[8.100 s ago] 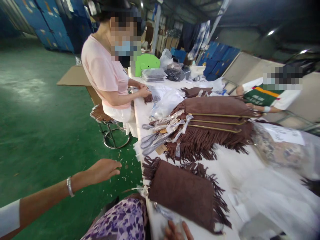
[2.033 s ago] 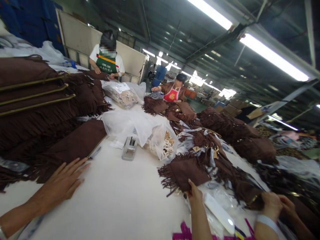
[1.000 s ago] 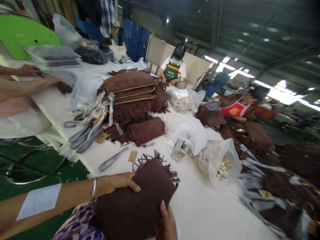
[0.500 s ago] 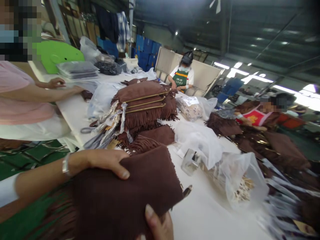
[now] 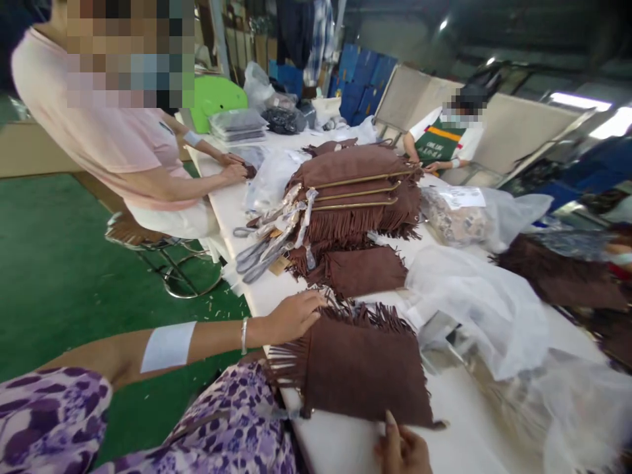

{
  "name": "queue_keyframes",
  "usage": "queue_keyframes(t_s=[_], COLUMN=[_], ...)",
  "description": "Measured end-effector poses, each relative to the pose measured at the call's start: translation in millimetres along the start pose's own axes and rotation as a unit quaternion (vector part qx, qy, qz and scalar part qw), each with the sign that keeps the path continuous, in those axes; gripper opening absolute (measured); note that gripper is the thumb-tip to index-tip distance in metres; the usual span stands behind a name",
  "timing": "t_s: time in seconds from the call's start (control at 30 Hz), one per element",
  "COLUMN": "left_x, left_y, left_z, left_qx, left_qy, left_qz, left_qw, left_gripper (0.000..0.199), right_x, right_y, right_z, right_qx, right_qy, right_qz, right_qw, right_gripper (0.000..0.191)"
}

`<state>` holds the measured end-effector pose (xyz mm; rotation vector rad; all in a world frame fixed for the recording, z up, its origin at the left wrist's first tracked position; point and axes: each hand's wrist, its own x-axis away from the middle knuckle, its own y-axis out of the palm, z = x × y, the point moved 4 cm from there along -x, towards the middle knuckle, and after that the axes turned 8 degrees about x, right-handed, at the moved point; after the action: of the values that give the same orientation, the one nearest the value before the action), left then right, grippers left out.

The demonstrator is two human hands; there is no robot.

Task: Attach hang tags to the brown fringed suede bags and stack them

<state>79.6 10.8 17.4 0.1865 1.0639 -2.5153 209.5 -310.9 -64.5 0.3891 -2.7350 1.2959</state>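
A brown fringed bag (image 5: 363, 368) lies flat on the near edge of the white table (image 5: 345, 447), its fringe spread at the left and far sides. My left hand (image 5: 293, 316) rests at the bag's upper left corner, fingers stretched out over the fringe. At the lower edge, my right hand (image 5: 405, 451) pinches the bag between thumb and fingers. Just beyond lies another brown fringed piece (image 5: 365, 270). Behind it rises a stack of brown fringed bags (image 5: 353, 168) with gold-coloured bars and plastic-wrapped straps.
Clear plastic bags (image 5: 474, 309) spread over the table's right side, with a clear box (image 5: 442, 342) beside them. A person in pink (image 5: 143, 151) works at the left, near a stool (image 5: 187, 257). Across the table a person in a green apron (image 5: 439, 141) handles something.
The brown bag has gone from being held up in both hands to lying on the table. My left hand has loosened its grip. The view has swung left.
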Motion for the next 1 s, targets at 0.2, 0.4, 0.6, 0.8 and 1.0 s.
queue_keyframes(t_s=[0.2,0.4,0.6,0.8,1.0], left_x=[84,71,53,27,-16], left_y=[4.3,12.2,22.3,12.6,-15.1], left_z=[19,14,8,1,23], left_qx=[-0.036,-0.156,-0.202,-0.115,0.086], left_qy=[-0.007,0.061,0.109,0.074,-0.026], left_qz=[-0.057,-0.162,-0.161,-0.129,-0.087], left_qw=[0.998,0.972,0.96,0.982,0.992], left_gripper=[0.025,0.061,0.024,0.007,0.015], right_x=[31,18,28,40,29], right_y=[28,36,40,47,26], right_z=[-50,-80,-82,-95,-102], right_qx=[0.206,0.305,0.344,0.296,0.083], right_qy=[-0.406,-0.496,-0.592,-0.58,-0.225], right_qz=[0.069,0.07,0.093,0.169,0.184], right_qw=[0.888,0.81,0.723,0.74,0.953], right_gripper=[0.059,0.057,0.043,0.032,0.029])
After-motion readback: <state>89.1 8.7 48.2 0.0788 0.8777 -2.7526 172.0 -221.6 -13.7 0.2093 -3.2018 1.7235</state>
